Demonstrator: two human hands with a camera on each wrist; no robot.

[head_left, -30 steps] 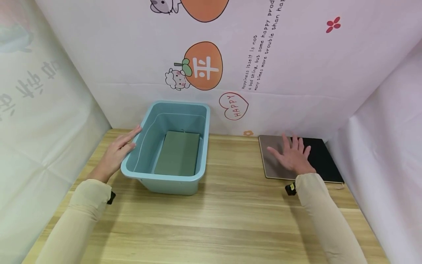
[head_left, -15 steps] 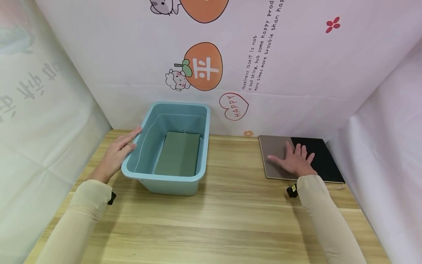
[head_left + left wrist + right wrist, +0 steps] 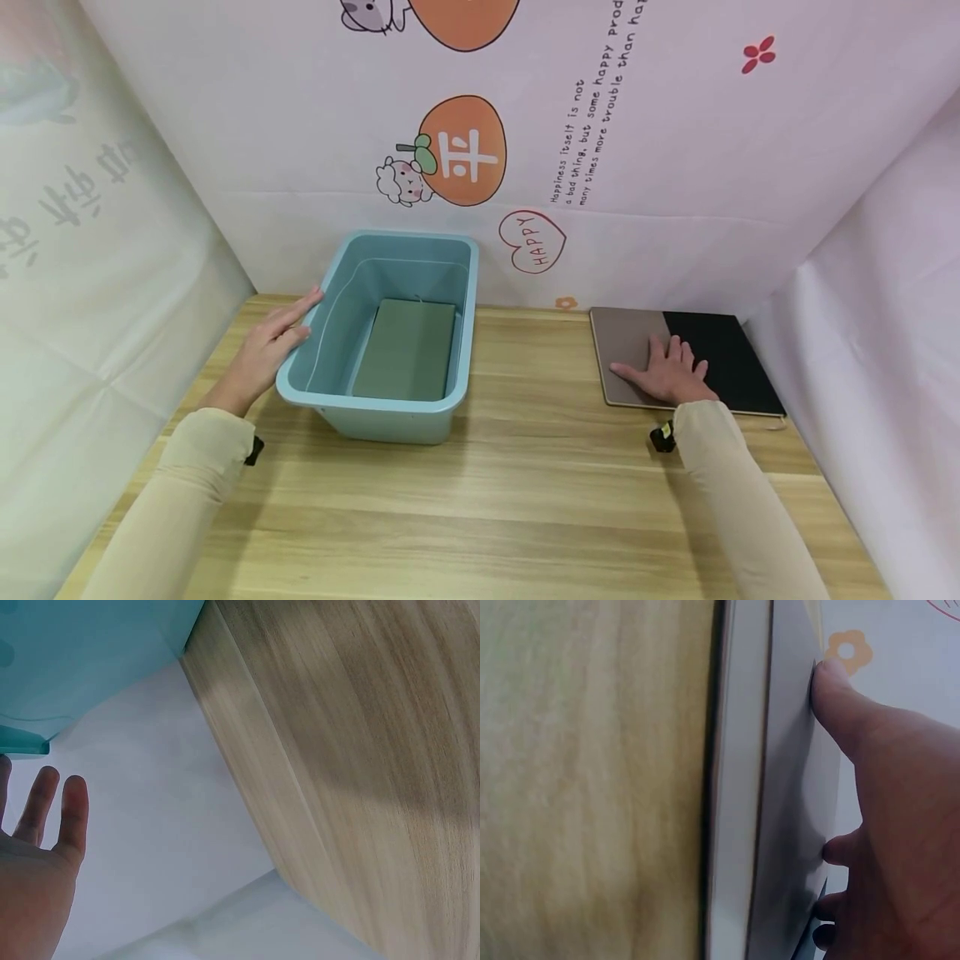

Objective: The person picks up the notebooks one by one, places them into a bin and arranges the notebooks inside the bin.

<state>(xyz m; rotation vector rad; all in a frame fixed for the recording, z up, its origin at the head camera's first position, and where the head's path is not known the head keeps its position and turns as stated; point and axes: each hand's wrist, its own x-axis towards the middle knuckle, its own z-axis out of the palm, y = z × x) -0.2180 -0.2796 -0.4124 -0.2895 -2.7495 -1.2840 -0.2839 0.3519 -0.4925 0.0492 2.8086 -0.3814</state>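
A blue plastic bin (image 3: 401, 406) stands at the left of the table, with a green notebook (image 3: 408, 350) lying flat on its floor. My left hand (image 3: 262, 354) rests against the bin's left rim, fingers fairly straight; in the left wrist view, the left hand (image 3: 37, 870) has its fingertips near that rim. At the right, a notebook with a taupe and black cover (image 3: 738, 358) lies against the back wall. Spread over its cover, my right hand (image 3: 671, 375) touches it with the fingertips. The right wrist view shows the thumb on the notebook (image 3: 791, 765) and its thick page edge.
The wooden table (image 3: 487, 517) runs between white cloth walls, the back wall cloth (image 3: 660, 208) printed with cartoons and text. A thin ribbon (image 3: 772, 425) pokes out at the right notebook's near corner.
My right hand has drawn back toward the near edge of the right notebook and lowered onto its cover. The left hand and the bin have stayed in place.
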